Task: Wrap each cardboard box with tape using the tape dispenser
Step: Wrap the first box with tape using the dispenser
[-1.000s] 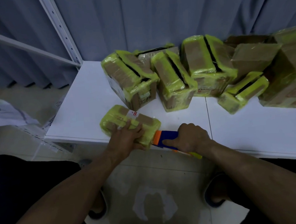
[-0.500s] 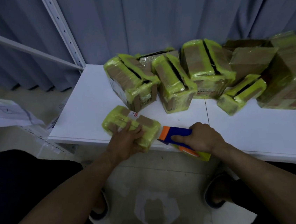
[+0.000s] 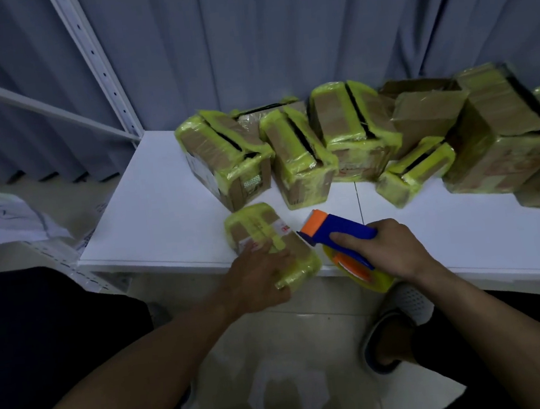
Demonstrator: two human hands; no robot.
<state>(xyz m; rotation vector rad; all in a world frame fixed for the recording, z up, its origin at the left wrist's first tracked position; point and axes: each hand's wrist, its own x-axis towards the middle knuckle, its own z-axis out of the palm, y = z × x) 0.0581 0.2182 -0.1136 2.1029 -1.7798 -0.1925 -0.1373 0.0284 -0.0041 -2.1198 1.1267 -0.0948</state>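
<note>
A small flat cardboard box (image 3: 258,230) wrapped in yellow-green tape lies at the front edge of the white table (image 3: 150,217), partly over the edge. My left hand (image 3: 256,279) holds its near end, fingers on top. My right hand (image 3: 390,248) grips the blue and orange tape dispenser (image 3: 334,230), with its yellow tape roll (image 3: 373,281) below my palm. The dispenser's orange head sits just right of the small box, at its far right corner.
Several taped cardboard boxes (image 3: 297,158) are piled along the back of the table, against a grey curtain. A white shelf frame (image 3: 97,66) stands at left. Papers (image 3: 3,215) lie at far left. My shoe (image 3: 394,324) is on the tiled floor below.
The dispenser has moved up and away from the table's front edge to the small box's right corner. The box has turned, its near end now over the table edge under my left hand.
</note>
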